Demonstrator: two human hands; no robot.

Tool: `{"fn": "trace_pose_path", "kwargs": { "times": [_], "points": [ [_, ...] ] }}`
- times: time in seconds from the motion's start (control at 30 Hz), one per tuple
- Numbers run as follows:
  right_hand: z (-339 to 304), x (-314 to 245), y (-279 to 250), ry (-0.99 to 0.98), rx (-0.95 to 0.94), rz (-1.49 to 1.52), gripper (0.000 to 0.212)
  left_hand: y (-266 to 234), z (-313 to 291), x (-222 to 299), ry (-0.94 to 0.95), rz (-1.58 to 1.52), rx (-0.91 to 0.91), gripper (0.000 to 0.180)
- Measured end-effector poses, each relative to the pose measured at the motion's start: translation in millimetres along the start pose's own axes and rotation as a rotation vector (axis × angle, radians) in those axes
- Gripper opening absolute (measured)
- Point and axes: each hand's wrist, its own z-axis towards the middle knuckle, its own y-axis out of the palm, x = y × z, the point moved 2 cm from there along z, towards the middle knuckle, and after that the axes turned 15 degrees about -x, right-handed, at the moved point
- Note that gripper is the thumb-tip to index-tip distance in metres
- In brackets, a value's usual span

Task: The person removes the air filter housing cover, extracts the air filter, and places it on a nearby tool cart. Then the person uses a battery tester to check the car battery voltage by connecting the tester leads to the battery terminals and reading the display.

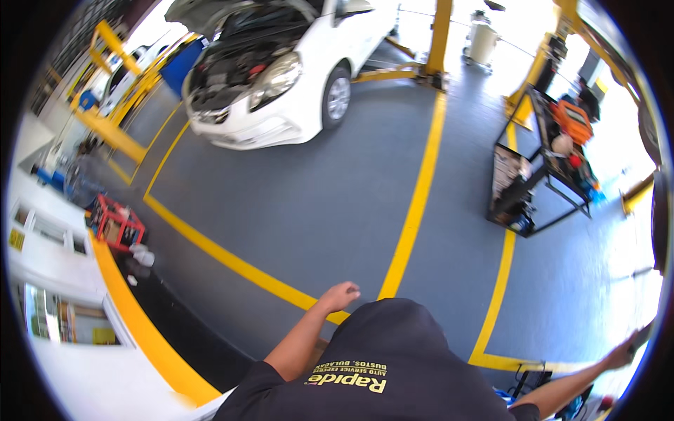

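Note:
My left hand (340, 297) is held out in front of my dark shirt (393, 344), over the grey floor by a yellow line. Its fingers are loosely curled, and I see nothing in them. My right arm stretches far out to the right. At its end, near the dark rim of the picture, my right hand (620, 355) is closed round a dark object (642, 338). Blur and the picture's rim hide what kind of thing it is.
A white car (260, 133) with its hood raised stands ahead, beside a yellow lift post (439, 38). At the right is a black tool cart (540, 175) carrying an orange case (573, 122). A red metal frame (119, 224) stands left, near a white wall (63, 263).

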Motion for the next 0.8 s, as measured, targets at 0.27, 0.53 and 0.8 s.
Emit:
{"fn": "trace_pose_path", "kwargs": {
  "times": [0.27, 0.53, 0.8],
  "points": [
    [-436, -704, 182, -0.468, -1.486, 1.308, 0.069, -178, -129, 89, 0.374, -0.606, 0.249, 0.044],
    [-607, -997, 61, -1.946, -1.856, 1.119, 0.080, -338, -196, 81, 0.741, -1.186, 0.251, 0.078],
    [-707, -1170, 73, -2.049, -1.608, 1.399, 0.101, -417, -188, 33, 0.893, -1.494, 0.770, 0.064]
  ]
}}
